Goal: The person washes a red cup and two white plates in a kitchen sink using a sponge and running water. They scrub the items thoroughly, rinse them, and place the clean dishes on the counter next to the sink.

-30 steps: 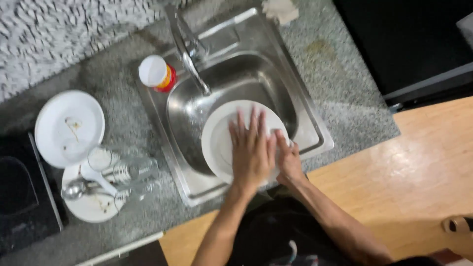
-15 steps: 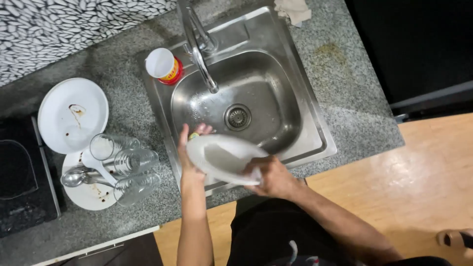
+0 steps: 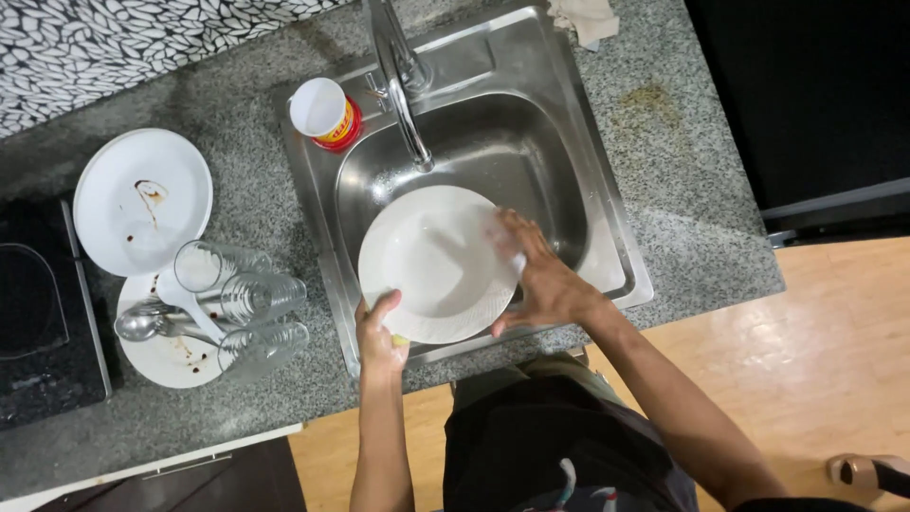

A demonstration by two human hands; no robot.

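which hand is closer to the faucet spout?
Right. The right hand lies on the white plate's right side, just below-right of the faucet spout. The left hand grips the plate's bottom rim, farther away.

The plate (image 3: pixel 431 261) is round and white, with a wide rim and a shallow dip in the middle. It looks wet and shiny. It is held over the sink, face up and tipped a little. Its near edge is pinched at the bottom left, and its right edge is covered. It sits just under the tap's end.
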